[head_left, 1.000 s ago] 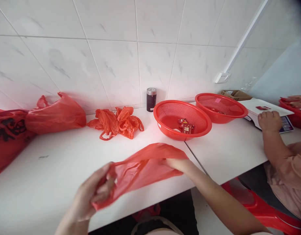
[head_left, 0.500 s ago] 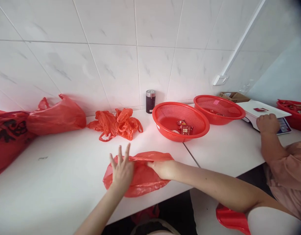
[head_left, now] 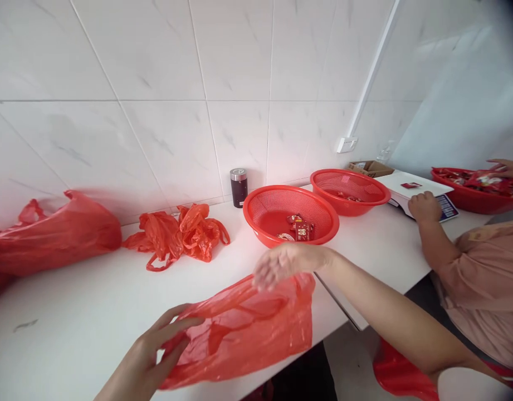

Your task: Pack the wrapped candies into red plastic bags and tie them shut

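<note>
A thin red plastic bag (head_left: 256, 340) lies near the table's front edge with its mouth spread open. At the bag's left end is my left hand (head_left: 150, 351), some fingers inside the rim and the plastic caught between them. My right hand (head_left: 287, 264) is raised over the bag's mouth, fingers loosely apart, slightly blurred, with nothing in it. Just beyond that hand stands a red mesh basket (head_left: 264, 206) containing a few small red packets (head_left: 302, 229).
Crumpled red bags (head_left: 181, 234) lie behind my bag, and a filled red bag (head_left: 72, 239) sits at left. A dark tumbler (head_left: 239, 189) stands by the wall. At right are a second basket (head_left: 352, 209), a scale (head_left: 410, 186) and a co-worker's hand (head_left: 425, 207).
My right hand has come out of the bag and risen above it. My left hand has moved down to the bag's left end. The bag's mouth is wider, and the view has turned right.
</note>
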The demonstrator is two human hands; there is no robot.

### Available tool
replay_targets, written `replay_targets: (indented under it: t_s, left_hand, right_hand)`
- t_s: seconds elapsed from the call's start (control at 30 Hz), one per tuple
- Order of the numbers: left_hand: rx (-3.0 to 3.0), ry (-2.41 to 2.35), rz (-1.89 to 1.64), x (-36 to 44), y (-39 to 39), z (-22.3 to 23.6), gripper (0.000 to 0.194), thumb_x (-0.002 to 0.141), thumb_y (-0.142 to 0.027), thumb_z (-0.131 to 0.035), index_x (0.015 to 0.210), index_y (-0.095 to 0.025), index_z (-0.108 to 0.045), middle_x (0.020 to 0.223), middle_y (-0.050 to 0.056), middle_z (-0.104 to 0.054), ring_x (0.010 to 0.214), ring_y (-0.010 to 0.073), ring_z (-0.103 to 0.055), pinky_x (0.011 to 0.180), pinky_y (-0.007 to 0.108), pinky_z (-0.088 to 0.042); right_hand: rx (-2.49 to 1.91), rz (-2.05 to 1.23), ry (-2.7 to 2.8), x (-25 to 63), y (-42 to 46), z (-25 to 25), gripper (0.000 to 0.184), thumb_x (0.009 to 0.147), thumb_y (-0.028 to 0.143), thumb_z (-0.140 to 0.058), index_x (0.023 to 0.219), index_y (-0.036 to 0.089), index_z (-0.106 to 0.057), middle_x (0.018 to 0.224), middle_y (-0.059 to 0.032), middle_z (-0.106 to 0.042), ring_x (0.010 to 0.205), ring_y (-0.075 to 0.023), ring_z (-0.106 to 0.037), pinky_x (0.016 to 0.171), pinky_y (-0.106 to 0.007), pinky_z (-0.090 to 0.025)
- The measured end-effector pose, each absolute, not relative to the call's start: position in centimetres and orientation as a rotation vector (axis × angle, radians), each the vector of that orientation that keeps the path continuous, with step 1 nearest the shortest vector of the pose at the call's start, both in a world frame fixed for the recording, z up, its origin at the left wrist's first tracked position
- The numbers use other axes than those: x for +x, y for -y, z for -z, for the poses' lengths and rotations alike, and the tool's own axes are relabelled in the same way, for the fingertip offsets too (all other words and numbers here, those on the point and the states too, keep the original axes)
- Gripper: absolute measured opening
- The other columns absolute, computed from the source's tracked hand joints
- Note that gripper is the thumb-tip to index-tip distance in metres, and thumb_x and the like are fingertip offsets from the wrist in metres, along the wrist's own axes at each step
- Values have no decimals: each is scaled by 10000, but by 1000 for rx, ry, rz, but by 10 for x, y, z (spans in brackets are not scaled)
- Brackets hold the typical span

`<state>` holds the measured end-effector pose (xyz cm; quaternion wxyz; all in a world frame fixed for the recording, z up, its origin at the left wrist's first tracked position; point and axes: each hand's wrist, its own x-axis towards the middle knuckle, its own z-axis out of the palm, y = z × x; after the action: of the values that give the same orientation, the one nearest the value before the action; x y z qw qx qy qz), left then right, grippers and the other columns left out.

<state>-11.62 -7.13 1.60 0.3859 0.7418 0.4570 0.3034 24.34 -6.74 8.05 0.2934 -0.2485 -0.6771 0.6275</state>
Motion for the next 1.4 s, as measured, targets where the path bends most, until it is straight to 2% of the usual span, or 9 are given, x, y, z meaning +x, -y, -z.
replay_targets:
  t_s: [0.13,0.3,0.47,0.63,0.73,0.87,1.03,1.2,1.4]
  left_hand:
    - [1907,-1176,-543,-130,76,-11,447,711,-368,-703,1158,-380,-689,1304,16,-625,1240,313,-536,1019,386,-438]
    - [1739,-1149,-532,-134,78,-5,497,734,-433,-685,1223,-351,-650,1340,2,-599,1263,332,-510,1041,455,-401]
    - [1785,-1066,-463,-122,81,-8,455,821,-431,-602,1268,-348,-610,1374,0,-569,1251,301,-527,1041,428,-408]
    - [1793,-1074,-472,-124,84,-6,438,813,-463,-604,1237,-357,-636,1342,-6,-596,1274,308,-505,1054,457,-376]
    - [1711,-1087,-477,-128,86,-4,461,786,-487,-630,1226,-352,-646,1347,-4,-590,1277,328,-496,1044,484,-382]
    - [1597,-1141,-557,-129,87,-5,500,793,-527,-606,1268,-370,-606,1394,-19,-544,1304,326,-466,1050,490,-373]
    - [1584,-1255,-607,-129,84,-7,534,795,-559,-585,1299,-382,-574,1418,-31,-518,1342,302,-418,1081,469,-324]
    - [1587,-1292,-663,-121,81,-7,589,764,-577,-610,1306,-350,-575,1419,-11,-519,1344,310,-414,1091,466,-305]
    - [1513,-1315,-740,-107,87,-14,545,805,-566,-571,1299,-335,-580,1412,-26,-531,1372,281,-378,1131,449,-251]
  right_hand:
    - [-1272,-1000,1774,283,56,-91,318,837,384,-645,1100,205,-648,1072,-74,-666,971,-201,-641,794,-321,-524]
    - [-1806,-671,2155,290,69,-79,206,883,364,-594,1017,245,-696,988,-48,-686,924,-239,-642,842,-346,-487]
    - [-1681,-719,2139,295,62,-79,496,904,490,-542,1357,297,-480,1286,-55,-563,1162,-230,-538,956,-340,-439]
    - [-2268,-797,2231,346,15,-49,1237,532,464,-868,1528,303,-152,1563,-127,-68,1347,-378,-296,1017,-435,-388]
    - [-2465,-919,2251,362,-6,-27,1412,412,496,-900,1531,318,-57,1560,-152,58,1361,-418,-232,993,-466,-394]
    - [-2437,-973,2264,362,-18,-18,1267,380,514,-902,1469,294,-294,1498,-173,-217,1258,-412,-388,889,-444,-456]
    - [-2424,-1062,2176,363,-19,-16,899,462,476,-894,1217,183,-505,1145,-135,-565,855,-270,-625,609,-296,-493]
    - [-2401,-1138,2074,372,-14,-16,600,602,376,-833,1074,182,-518,939,-48,-620,637,-161,-615,496,-223,-442]
    - [-2309,-1038,2088,368,-5,-27,470,559,249,-844,907,187,-534,812,-13,-624,611,-147,-584,469,-198,-377]
